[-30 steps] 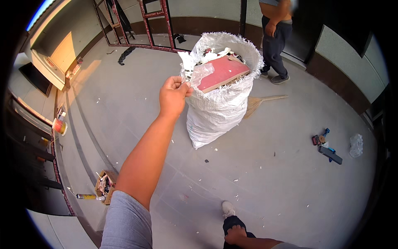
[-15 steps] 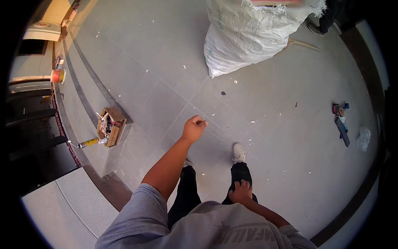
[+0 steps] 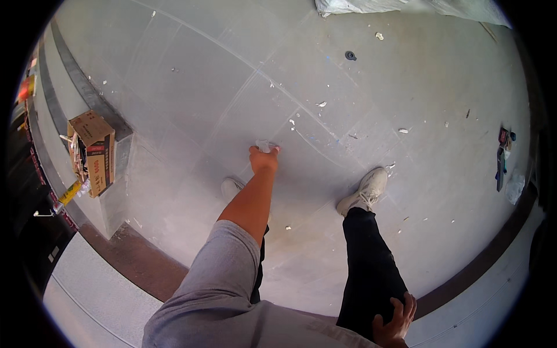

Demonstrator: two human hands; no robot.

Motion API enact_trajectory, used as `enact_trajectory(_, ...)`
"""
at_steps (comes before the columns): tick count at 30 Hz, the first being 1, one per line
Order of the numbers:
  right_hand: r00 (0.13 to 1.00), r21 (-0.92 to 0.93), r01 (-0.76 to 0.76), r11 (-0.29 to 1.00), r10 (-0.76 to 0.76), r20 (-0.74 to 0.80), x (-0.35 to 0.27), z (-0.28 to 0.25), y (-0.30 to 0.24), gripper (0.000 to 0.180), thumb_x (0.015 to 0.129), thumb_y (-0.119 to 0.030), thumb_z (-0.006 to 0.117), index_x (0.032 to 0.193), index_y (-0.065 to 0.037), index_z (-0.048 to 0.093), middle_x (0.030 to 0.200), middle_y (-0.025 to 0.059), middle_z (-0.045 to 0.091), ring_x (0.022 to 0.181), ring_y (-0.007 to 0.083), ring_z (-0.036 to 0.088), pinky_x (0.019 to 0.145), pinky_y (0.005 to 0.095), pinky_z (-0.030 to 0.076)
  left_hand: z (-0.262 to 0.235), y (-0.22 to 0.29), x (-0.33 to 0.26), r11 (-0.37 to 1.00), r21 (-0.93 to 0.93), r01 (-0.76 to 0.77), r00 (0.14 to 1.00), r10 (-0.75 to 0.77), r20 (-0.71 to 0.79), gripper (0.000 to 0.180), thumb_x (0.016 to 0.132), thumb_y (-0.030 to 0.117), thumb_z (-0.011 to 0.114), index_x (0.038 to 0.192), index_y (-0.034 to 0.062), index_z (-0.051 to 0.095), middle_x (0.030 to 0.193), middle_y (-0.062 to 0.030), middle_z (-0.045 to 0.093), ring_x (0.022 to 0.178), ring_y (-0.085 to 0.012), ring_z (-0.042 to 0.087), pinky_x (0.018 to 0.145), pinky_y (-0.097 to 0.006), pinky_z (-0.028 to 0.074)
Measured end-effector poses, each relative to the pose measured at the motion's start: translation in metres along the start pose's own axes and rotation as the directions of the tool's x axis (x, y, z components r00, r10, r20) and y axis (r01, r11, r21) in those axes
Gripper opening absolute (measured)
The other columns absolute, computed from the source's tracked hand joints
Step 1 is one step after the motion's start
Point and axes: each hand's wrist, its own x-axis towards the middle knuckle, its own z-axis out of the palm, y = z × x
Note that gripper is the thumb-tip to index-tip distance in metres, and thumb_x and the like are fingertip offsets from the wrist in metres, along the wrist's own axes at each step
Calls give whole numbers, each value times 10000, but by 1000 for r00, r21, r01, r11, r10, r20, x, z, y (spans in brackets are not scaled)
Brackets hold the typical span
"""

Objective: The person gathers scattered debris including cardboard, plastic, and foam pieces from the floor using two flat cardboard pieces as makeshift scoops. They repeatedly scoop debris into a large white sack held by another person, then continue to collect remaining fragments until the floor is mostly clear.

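Observation:
My left hand (image 3: 264, 159) reaches down in front of me, low over the grey floor between my feet. Its fingers are closed round a crumpled piece of clear plastic (image 3: 265, 146), which pokes out past the thumb and fingers. Whether the plastic touches the floor I cannot tell. On the dark trousers of my right leg (image 3: 371, 272) rests my right hand (image 3: 395, 321), fingers spread and nothing in them. White scraps (image 3: 292, 123) lie on the floor just beyond the left hand.
An open cardboard box (image 3: 101, 159) of odds and ends stands on a step at left, beside a yellow tube (image 3: 69, 192). A white woven sack (image 3: 365, 6) is at the far edge. Tools (image 3: 501, 162) and a clear bag (image 3: 514, 187) lie at right. A dark round piece (image 3: 350, 55) lies ahead.
I have bent lower, so the floor looks nearer and the sack has slid toward the top edge. Clear plastic now shows in my left hand. My right hand stays on my leg.

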Motion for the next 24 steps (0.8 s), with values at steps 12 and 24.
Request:
enact_trajectory(12, 912, 94, -271, 958, 225, 344, -2, -22, 24, 650, 767, -378, 756, 1338, -105, 606, 1547, 253, 346, 1485, 459, 253, 1203, 611, 251, -69, 64, -145, 875, -477, -85, 849, 314, 424, 108, 1002, 63, 587, 1091, 8, 617, 996, -58, 769, 570, -87, 583, 475, -284, 467)
enact_trajectory(24, 909, 148, -75, 986, 7, 416, -12, -90, 63, 608, 976, -483, 553, 1431, -79, 554, 1520, 212, 471, 1437, 422, 407, 1137, 614, 387, -375, 711, -527, -118, -246, -962, 0, 902, -432, 573, 988, 177, 645, 1469, -75, 464, 1252, -201, 660, 915, -173, 691, 817, -332, 562)
